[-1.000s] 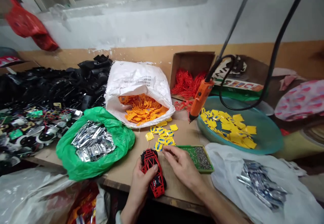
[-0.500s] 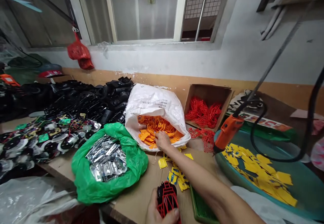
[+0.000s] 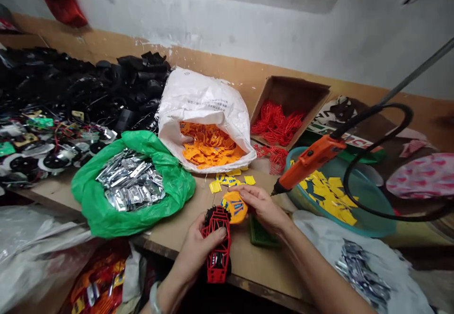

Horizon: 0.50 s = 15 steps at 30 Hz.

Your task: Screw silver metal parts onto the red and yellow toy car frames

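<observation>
A toy car with a red tubular frame and black wheels [image 3: 217, 252] is gripped in my left hand [image 3: 195, 248], its thumb lying across the frame. My right hand [image 3: 260, 205] pinches an orange plastic piece with blue markings [image 3: 236, 207] by its right edge. That piece is beside the car's upper end; whether the two touch I cannot tell. Just beyond lie several yellow pieces [image 3: 227, 180] on the cardboard-covered table [image 3: 255, 271]. Behind them a white sack [image 3: 205, 91] gapes open, full of orange pieces [image 3: 211, 146].
An orange electric screwdriver [image 3: 308, 162] hangs at the right, above a teal basin [image 3: 379, 224] of yellow pieces. A green bag [image 3: 85, 210] of silvery parts stands left. A cardboard box [image 3: 312, 94] holds red frames [image 3: 278, 124]. A green tray [image 3: 260, 233] lies under my right wrist.
My right hand has come out of the white sack with an orange piece and moved beside the car. The car is raised and more fully visible. My view has tilted down.
</observation>
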Motion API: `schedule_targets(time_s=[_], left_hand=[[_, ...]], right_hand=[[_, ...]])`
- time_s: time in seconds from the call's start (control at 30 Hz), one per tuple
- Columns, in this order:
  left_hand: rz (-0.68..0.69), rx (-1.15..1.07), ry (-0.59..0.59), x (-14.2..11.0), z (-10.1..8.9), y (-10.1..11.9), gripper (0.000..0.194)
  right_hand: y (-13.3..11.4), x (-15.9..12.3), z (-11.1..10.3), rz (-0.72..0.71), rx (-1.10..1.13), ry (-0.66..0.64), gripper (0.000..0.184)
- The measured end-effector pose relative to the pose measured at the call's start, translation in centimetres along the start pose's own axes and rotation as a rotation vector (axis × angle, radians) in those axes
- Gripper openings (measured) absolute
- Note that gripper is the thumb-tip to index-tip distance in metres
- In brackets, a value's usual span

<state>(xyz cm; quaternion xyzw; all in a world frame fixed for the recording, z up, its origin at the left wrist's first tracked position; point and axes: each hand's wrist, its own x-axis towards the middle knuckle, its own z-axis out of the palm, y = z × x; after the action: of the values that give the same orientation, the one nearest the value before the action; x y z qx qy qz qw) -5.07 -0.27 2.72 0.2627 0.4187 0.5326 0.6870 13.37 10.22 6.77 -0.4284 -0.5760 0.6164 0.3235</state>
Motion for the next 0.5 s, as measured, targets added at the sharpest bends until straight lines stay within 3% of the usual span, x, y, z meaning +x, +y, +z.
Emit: schedule_targets(time_s=[0.1,0.23,0.37,0.5], left_hand=[[-0.067,0.053,-0.044,-0.2,-0.1,0.5,0.055],[-0.156,0.065,-0.136,-0.7,0.4,0.9,0.052],[-0.221,0.091,-0.098,-0.9,1.1,1.3,0.051],[-0.249,0.103,-0.046,-0.8,1.6,1.6,0.046]], right_hand=[[-0.7,-1.9,-0.3,-0.008,-0.113,-0.182,0.043],[-0.8,-1.8,0.0,-0.149,-0.360,-0.313,0.035],[0.4,-2.0,1.2,-0.291,-0.521,-0.257,0.030],[1.8,-2.5,2.1,-0.344,-0.503,-0.185,0.029]])
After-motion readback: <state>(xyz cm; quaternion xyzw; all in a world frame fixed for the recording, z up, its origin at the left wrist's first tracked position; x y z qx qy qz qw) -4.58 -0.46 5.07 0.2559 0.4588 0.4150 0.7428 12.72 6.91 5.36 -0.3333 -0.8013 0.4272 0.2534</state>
